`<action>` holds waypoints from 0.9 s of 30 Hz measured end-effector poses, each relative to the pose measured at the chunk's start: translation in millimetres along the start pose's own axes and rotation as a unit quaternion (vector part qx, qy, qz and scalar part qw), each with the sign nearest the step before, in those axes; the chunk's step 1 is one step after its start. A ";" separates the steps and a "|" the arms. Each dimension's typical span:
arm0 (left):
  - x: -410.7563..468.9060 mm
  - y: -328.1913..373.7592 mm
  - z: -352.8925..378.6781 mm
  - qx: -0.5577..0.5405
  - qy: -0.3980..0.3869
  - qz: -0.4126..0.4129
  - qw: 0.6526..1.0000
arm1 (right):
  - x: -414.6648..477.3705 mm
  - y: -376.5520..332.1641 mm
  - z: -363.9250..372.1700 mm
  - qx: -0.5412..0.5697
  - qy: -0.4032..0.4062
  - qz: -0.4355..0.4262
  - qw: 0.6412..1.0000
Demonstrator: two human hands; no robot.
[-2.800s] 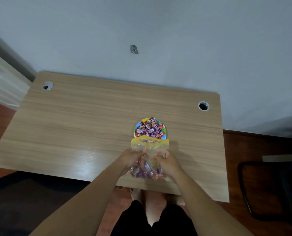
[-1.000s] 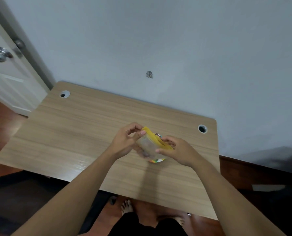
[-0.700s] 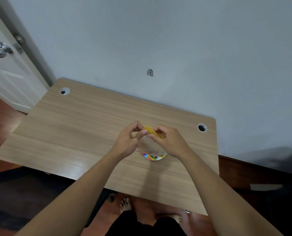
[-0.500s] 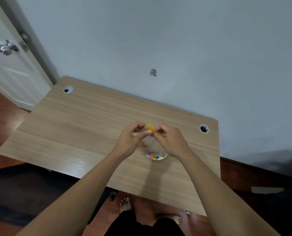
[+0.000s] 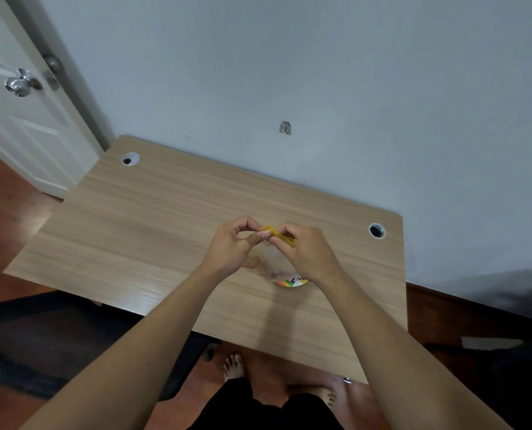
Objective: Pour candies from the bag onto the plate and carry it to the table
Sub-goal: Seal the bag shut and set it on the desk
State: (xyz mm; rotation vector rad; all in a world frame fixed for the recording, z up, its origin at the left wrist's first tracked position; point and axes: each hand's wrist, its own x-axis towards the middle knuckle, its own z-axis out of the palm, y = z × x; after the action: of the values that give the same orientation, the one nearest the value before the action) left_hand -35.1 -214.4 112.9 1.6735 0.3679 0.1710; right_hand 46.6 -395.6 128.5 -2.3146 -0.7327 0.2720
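A clear plastic bag [image 5: 271,262] with a yellow top strip hangs over the wooden desk [image 5: 153,231], looking nearly empty and blurred. My left hand [image 5: 233,246] pinches the strip's left end between thumb and fingers. My right hand [image 5: 308,256] pinches the strip's right end. Below the bag and my right hand, only the near rim of the multicoloured plate [image 5: 291,283] shows. The candies on the plate are hidden by the bag and my hands.
The desk stands against a grey wall and has a cable hole at the back left [image 5: 130,158] and one at the right [image 5: 377,230]. A white door [image 5: 19,119] with a metal knob stands to the left. My bare feet [image 5: 233,366] show below the desk's front edge.
The bag, earlier full and low at the desk's front edge, has been lifted above the plate and looks nearly empty. Both hands have moved together along its yellow top strip.
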 end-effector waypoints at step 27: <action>8.0 -2.1 -28.1 -0.040 0.035 0.024 0.998 | 4.4 5.2 3.2 -0.038 -0.021 0.011 0.999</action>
State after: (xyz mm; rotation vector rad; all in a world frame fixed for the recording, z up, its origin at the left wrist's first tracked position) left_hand -36.9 -185.2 113.9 1.6009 0.3684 0.2781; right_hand 51.2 -394.5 122.6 -2.3969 -0.7507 0.3093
